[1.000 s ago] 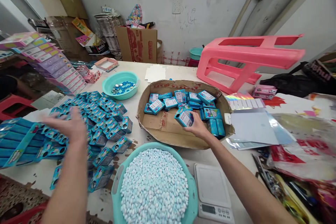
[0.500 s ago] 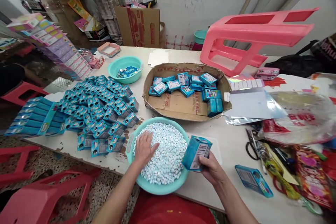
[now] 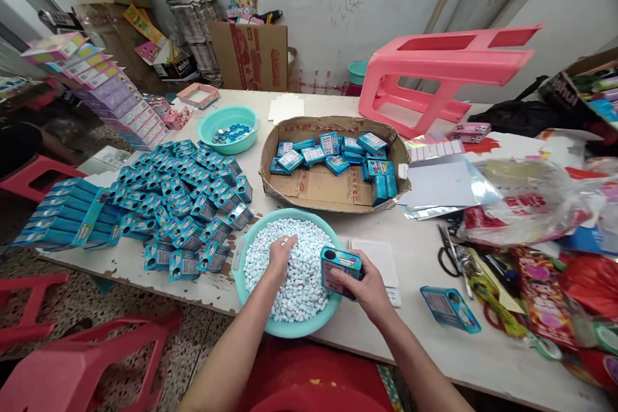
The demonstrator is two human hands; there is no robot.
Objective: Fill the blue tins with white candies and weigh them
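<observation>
A turquoise basin (image 3: 295,329) full of small pale candies (image 3: 302,290) stands at the table's front edge. Into these candies reaches my left hand (image 3: 281,256), its fingers curled together, with a few white pieces showing at the fingertips. My right hand (image 3: 369,283) grips a small blue printed carton (image 3: 340,264) over the basin's right side. A dark round hole shows at one end of this carton, which is tilted toward the left hand. Behind the basin, a cut-down cardboard tray (image 3: 318,196) holds several similar blue cartons.
Many blue cartons (image 3: 183,206) with round holes crowd the left of the table. A small basin (image 3: 207,135) holds blue and silver discs. Beside my right hand lie a white scale (image 3: 381,264), another carton (image 3: 449,308) and scissors (image 3: 449,254). A pink stool (image 3: 425,71) rests behind.
My left hand has gone from lying spread on the candies to curled fingers further right. The right hand has turned the carton, bringing its round hole into view, and moved it left.
</observation>
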